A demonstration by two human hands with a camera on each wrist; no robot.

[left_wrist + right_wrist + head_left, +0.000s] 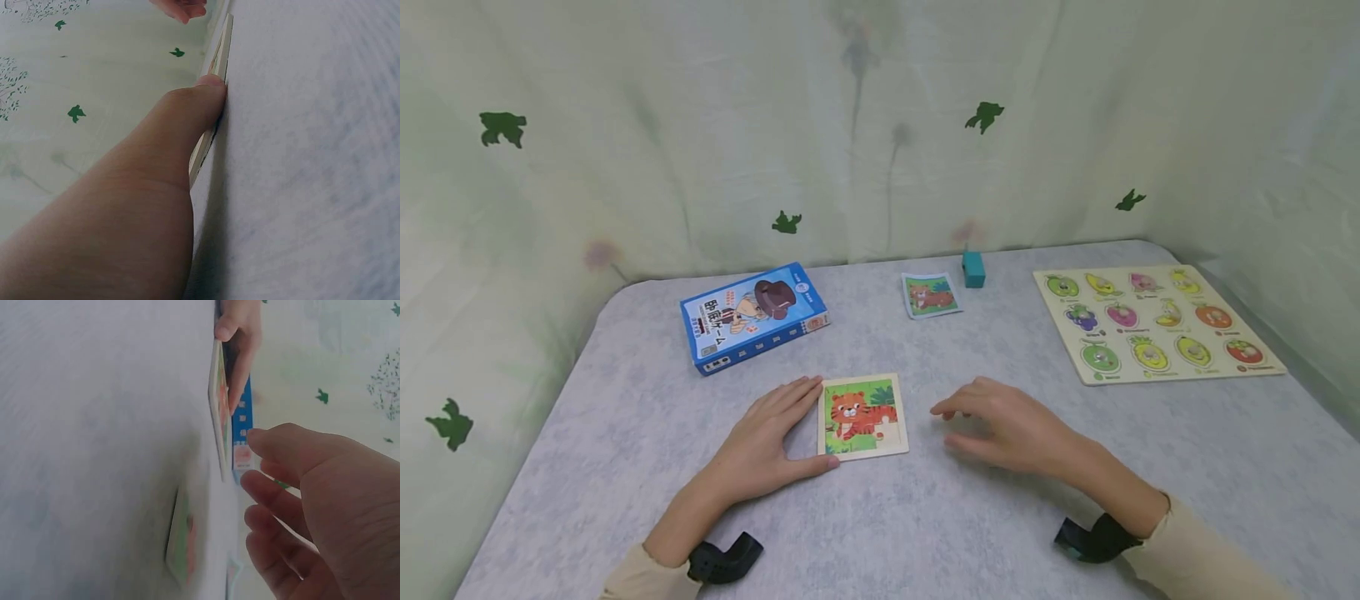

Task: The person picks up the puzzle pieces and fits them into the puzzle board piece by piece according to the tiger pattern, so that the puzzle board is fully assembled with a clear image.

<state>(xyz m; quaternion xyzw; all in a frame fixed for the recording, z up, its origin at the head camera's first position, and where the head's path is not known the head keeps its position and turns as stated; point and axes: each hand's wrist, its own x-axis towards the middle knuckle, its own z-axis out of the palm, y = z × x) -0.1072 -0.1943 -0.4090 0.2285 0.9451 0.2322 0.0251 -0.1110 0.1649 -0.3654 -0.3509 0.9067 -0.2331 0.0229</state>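
Note:
A square wooden tiger puzzle point(859, 417) lies on the table; pale bare wood shows at its lower right corner. My left hand point(767, 442) rests at its left side, straight fingers touching the upper left corner, thumb at the lower left edge. In the left wrist view the thumb point(209, 94) lies against the puzzle's edge. To the right of the puzzle hovers my right hand point(1007, 429), fingers loosely bent, holding nothing. A blurred green-and-red puzzle piece point(179, 540) appears near the tabletop below that hand; the head view hides it.
A blue game box point(752, 317) lies behind my left hand. Farther back are a small tiger picture card point(931, 296) and a teal block point(973, 270). A fruit puzzle board point(1157, 325) lies at the right. A fabric curtain point(880, 133) hangs behind the table.

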